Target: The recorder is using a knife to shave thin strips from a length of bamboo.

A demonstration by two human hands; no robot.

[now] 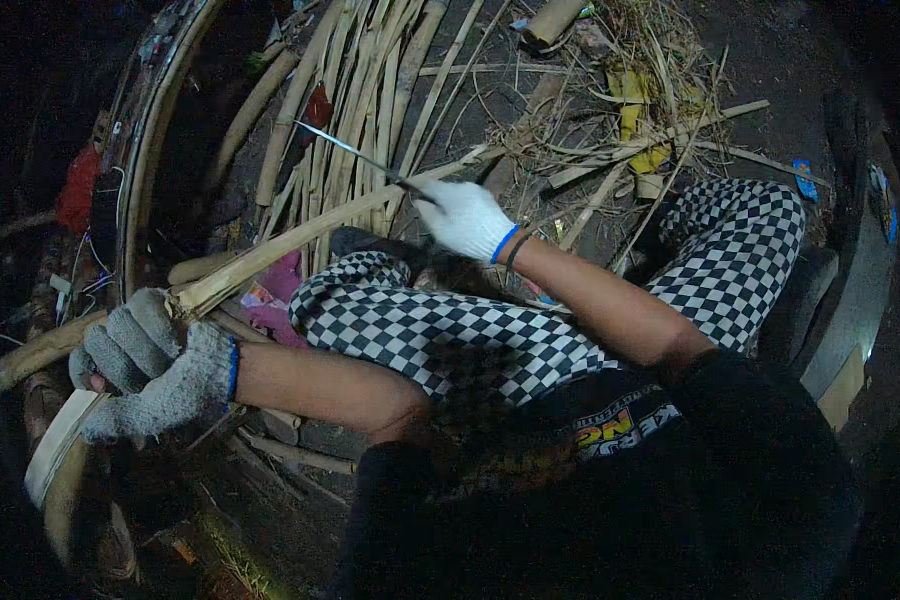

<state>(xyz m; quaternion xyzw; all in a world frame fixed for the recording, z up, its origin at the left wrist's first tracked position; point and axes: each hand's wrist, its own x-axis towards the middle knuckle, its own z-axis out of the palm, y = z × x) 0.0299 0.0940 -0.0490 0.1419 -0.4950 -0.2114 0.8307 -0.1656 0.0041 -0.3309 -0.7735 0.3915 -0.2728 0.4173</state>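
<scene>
My left hand (160,368), in a dirty grey knit glove, is closed around a long split bamboo strip (305,240). The strip slants up and to the right across my lap, and its lower end sticks out below the fist. My right hand (467,218), in a whiter glove with a blue cuff, grips a knife (355,152) whose thin blade points up and left. That hand is just above the strip's far part; whether they touch I cannot tell. The knife's handle is mostly hidden in the fingers.
Several bamboo strips (355,110) lie in a bundle ahead. Fibrous shavings (560,120) and yellow wrappers (630,100) litter the ground at the upper right. My crossed legs in checkered trousers (490,335) are below the hands. A curved pole (155,160) stands at the left.
</scene>
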